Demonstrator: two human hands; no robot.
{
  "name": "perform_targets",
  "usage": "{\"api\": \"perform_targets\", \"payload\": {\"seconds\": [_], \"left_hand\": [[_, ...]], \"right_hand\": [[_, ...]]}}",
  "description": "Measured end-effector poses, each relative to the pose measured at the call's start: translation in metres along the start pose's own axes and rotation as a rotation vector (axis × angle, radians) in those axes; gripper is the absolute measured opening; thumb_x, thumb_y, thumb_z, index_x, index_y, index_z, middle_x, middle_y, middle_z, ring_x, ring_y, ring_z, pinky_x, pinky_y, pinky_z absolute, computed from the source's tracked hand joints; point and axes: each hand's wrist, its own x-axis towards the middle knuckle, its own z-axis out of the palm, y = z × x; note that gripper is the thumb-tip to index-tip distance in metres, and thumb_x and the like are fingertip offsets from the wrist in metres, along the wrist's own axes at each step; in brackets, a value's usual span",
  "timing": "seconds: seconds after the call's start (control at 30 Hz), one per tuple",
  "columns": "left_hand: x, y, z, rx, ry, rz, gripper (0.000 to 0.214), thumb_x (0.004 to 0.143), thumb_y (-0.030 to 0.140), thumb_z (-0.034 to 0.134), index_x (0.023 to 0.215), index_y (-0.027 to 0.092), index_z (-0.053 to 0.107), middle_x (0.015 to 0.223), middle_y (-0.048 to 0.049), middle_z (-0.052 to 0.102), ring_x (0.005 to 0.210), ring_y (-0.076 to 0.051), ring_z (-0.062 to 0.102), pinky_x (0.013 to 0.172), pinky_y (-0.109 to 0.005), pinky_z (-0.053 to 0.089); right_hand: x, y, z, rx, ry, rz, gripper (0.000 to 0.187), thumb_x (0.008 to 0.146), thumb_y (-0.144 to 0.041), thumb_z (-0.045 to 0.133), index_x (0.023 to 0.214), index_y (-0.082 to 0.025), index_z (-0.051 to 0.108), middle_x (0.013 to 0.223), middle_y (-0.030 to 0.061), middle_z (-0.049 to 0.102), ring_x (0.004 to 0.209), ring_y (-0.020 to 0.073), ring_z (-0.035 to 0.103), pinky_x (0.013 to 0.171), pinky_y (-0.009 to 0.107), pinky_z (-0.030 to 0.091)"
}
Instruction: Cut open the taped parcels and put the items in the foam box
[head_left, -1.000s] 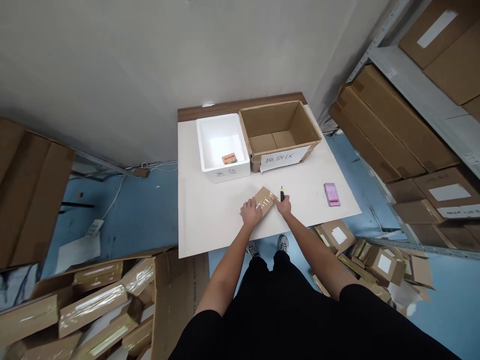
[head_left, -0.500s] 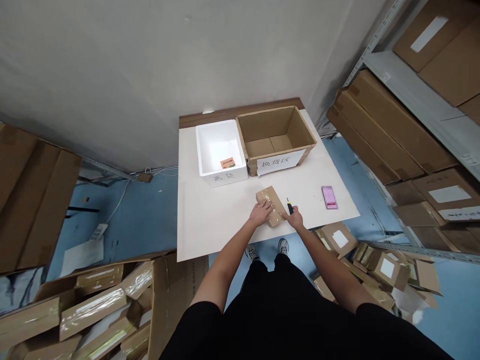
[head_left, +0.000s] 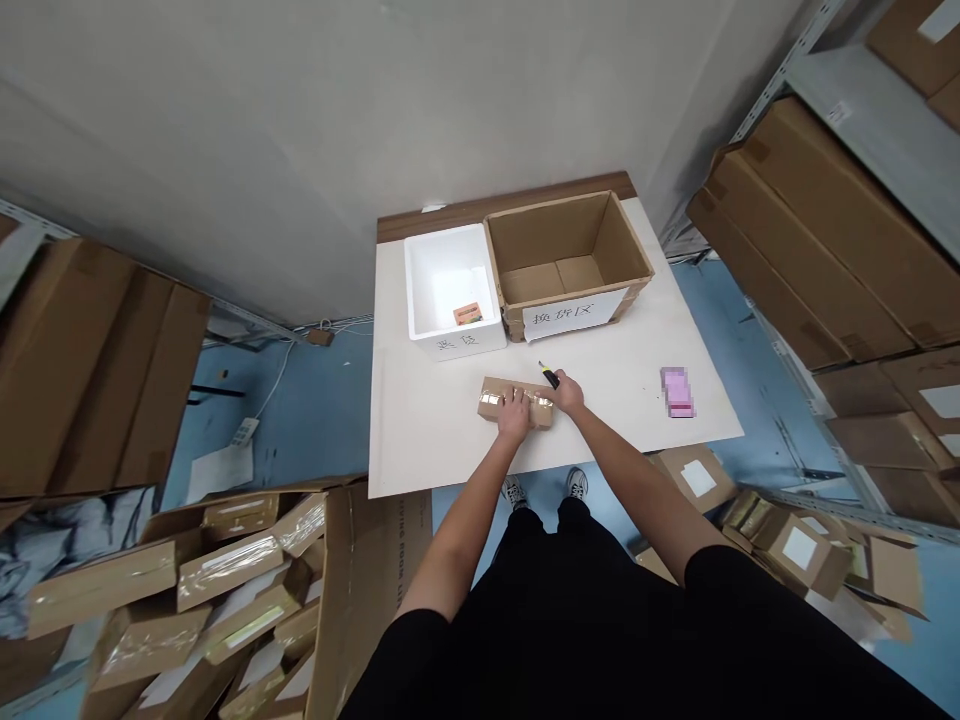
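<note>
A small taped cardboard box (head_left: pixel 491 396) lies crosswise on the white table (head_left: pixel 420 430), near its front edge. My left hand (head_left: pixel 514 412) grips it from the front, with the fingers over its taped top. At the box's right end is my right hand (head_left: pixel 568 393), closed around a black and yellow utility knife (head_left: pixel 551 378). The knife's tip points away and to the left, above the tabletop. The right thumb reaches toward the box; whether it presses on it I cannot tell.
Behind the box stand a white foam box (head_left: pixel 457 345) holding a small orange packet (head_left: pixel 468 314) and an open carton (head_left: pixel 574 299) with a handwritten label. A blurred pink item (head_left: pixel 678 392) lies at the right. Parcels fill a large carton (head_left: pixel 341 590) at lower left; shelves stand on both sides.
The small cardboard box has turned from lengthwise to crosswise under my hands. My right hand has shifted slightly left and away with the knife. The view has moved a little.
</note>
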Motion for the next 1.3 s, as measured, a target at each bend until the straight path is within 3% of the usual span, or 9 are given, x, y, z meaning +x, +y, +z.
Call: {"api": "perform_targets", "payload": {"seconds": [0.07, 0.17, 0.3, 0.37, 0.5, 0.63, 0.9, 1.2, 1.3], "left_hand": [[0.005, 0.000, 0.000, -0.020, -0.023, 0.046, 0.073, 0.080, 0.038, 0.089, 0.142, 0.022, 0.054, 0.167, -0.0167, 0.040, 0.157, -0.037, 0.030, 0.124, -0.051, 0.031], [0.004, 0.001, 0.006, -0.063, -0.026, 0.008, 0.078, 0.076, 0.038, 0.093, 0.141, 0.020, 0.054, 0.167, -0.0183, 0.042, 0.157, -0.037, 0.034, 0.120, -0.047, 0.037], [-0.001, 0.006, 0.016, -0.096, 0.015, -0.069, 0.075, 0.074, 0.037, 0.095, 0.136, 0.020, 0.057, 0.163, -0.0193, 0.047, 0.155, -0.036, 0.038, 0.115, -0.043, 0.043], [-0.001, 0.007, 0.020, -0.108, 0.026, -0.081, 0.076, 0.072, 0.034, 0.097, 0.136, 0.019, 0.058, 0.163, -0.0201, 0.047, 0.155, -0.036, 0.039, 0.114, -0.042, 0.044], [0.002, 0.004, 0.025, -0.127, 0.047, -0.076, 0.081, 0.068, 0.031, 0.099, 0.136, 0.017, 0.058, 0.162, -0.0218, 0.048, 0.154, -0.037, 0.041, 0.114, -0.042, 0.043], [0.003, 0.000, 0.032, -0.141, 0.072, -0.072, 0.087, 0.067, 0.031, 0.100, 0.140, 0.017, 0.056, 0.160, -0.0228, 0.050, 0.154, -0.038, 0.041, 0.115, -0.042, 0.043], [0.003, -0.001, 0.039, -0.163, 0.091, -0.076, 0.094, 0.066, 0.033, 0.100, 0.145, 0.017, 0.053, 0.158, -0.0230, 0.052, 0.156, -0.038, 0.038, 0.116, -0.044, 0.041], [0.002, -0.003, 0.043, -0.180, 0.122, -0.123, 0.112, 0.061, 0.035, 0.103, 0.155, 0.019, 0.044, 0.147, -0.0239, 0.059, 0.140, -0.040, 0.055, 0.105, -0.042, 0.047], [0.002, -0.003, 0.042, -0.171, 0.119, -0.119, 0.111, 0.061, 0.036, 0.103, 0.154, 0.018, 0.044, 0.147, -0.0239, 0.059, 0.141, -0.039, 0.055, 0.106, -0.041, 0.046]], "right_hand": [[-0.004, 0.010, -0.010, 0.026, -0.012, -0.073, 0.038, 0.094, -0.061, 0.066, 0.108, -0.026, 0.062, 0.102, 0.0057, 0.076, 0.093, 0.0239, 0.069, 0.072, 0.028, 0.047], [-0.015, 0.038, -0.026, 0.158, -0.127, -0.127, 0.042, 0.104, -0.062, 0.045, 0.107, -0.024, 0.064, 0.088, 0.0040, 0.075, 0.079, 0.0204, 0.070, 0.070, 0.026, 0.050], [-0.025, 0.073, -0.041, 0.225, -0.421, -0.234, 0.044, 0.103, -0.064, 0.048, 0.118, -0.026, 0.062, 0.073, -0.0023, 0.069, 0.064, 0.0180, 0.067, 0.067, 0.026, 0.050], [-0.022, 0.081, -0.044, 0.115, -0.472, -0.295, 0.042, 0.102, -0.064, 0.051, 0.114, -0.026, 0.065, 0.074, -0.0021, 0.069, 0.065, 0.0178, 0.066, 0.067, 0.026, 0.047], [-0.007, 0.077, -0.045, -0.244, -0.418, -0.385, 0.041, 0.102, -0.063, 0.052, 0.101, -0.027, 0.071, 0.085, 0.0045, 0.073, 0.081, 0.0234, 0.068, 0.069, 0.029, 0.042], [0.002, 0.070, -0.043, -0.407, -0.408, -0.364, 0.056, 0.102, -0.073, 0.046, 0.093, -0.025, 0.075, 0.086, 0.0103, 0.074, 0.087, 0.0289, 0.069, 0.071, 0.032, 0.041], [0.008, 0.074, -0.047, -0.457, -0.442, -0.403, 0.058, 0.102, -0.074, 0.045, 0.098, -0.027, 0.079, 0.092, 0.0101, 0.077, 0.089, 0.0287, 0.070, 0.071, 0.032, 0.042], [-0.005, 0.086, -0.048, -0.450, -0.414, -0.366, 0.059, 0.099, -0.076, 0.048, 0.099, -0.027, 0.081, 0.091, 0.0108, 0.077, 0.089, 0.0296, 0.071, 0.075, 0.034, 0.045], [-0.012, 0.084, -0.051, -0.429, -0.365, -0.315, 0.066, 0.101, -0.079, 0.039, 0.098, -0.027, 0.080, 0.090, 0.0104, 0.076, 0.090, 0.0297, 0.070, 0.074, 0.034, 0.044]]}}
